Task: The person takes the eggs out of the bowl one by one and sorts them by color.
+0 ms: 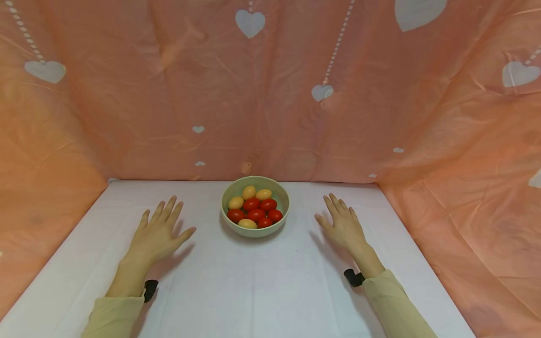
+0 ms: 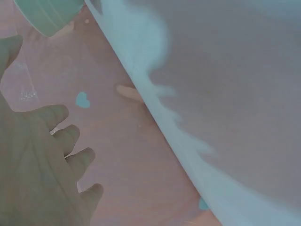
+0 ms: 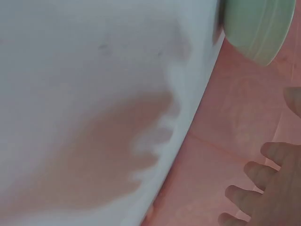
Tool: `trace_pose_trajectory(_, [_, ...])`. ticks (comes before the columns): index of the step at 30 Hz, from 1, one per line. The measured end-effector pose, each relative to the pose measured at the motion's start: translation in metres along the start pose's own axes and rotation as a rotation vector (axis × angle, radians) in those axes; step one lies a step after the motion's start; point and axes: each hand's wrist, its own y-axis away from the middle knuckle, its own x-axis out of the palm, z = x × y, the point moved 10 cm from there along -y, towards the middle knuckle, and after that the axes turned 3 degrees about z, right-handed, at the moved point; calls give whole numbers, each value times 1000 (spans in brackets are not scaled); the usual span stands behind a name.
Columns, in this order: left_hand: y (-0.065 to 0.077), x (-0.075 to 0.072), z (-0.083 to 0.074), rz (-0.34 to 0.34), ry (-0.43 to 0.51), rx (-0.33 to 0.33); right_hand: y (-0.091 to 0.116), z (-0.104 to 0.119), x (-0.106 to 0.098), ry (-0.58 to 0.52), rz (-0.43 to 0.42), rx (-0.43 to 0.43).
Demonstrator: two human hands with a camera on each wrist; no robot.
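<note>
A pale green bowl [image 1: 255, 233] stands near the back of the table, holding several red cherry tomatoes [image 1: 256, 215] and several yellow ones [image 1: 235, 203]. To its left, my left hand [image 1: 158, 237] hovers palm down over the cloth, fingers spread and holding nothing. My right hand [image 1: 343, 225] is held to the right of the bowl, its fingers extended and also holding nothing. Neither hand touches the bowl. In the left wrist view the bowl [image 2: 51, 16] shows at the upper left; in the right wrist view the bowl [image 3: 256, 28] is at the upper right.
A white cloth [image 1: 253, 281] covers the table. Orange-pink curtains [image 1: 262, 108] with white hearts hang behind it and along both sides. Each wrist wears a small black device, such as the one on the right wrist [image 1: 354, 278]. Both hands cast shadows on the cloth.
</note>
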Motion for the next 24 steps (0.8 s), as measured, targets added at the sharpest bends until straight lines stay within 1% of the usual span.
trace_pose_trajectory(2, [-2, -1, -4, 1, 5, 7, -3, 4, -3, -16, -16, -19])
trace_pose_trajectory(10, [-15, -4, -21, -31, 12, 49, -17, 21, -13, -115, -60, -61])
trace_pose_trajectory(13, [-19, -4, -29, -35, 18, 62, -23, 31, -15, -142, -79, -102])
trace_pose_trajectory(16, [-24, -2, -36, -38, 15, 74, -30, 41, -15, -162, -78, -140])
trace_pose_trajectory(24, [-39, 5, -54, -42, 30, 107, -54, 73, -9, -248, -43, -238])
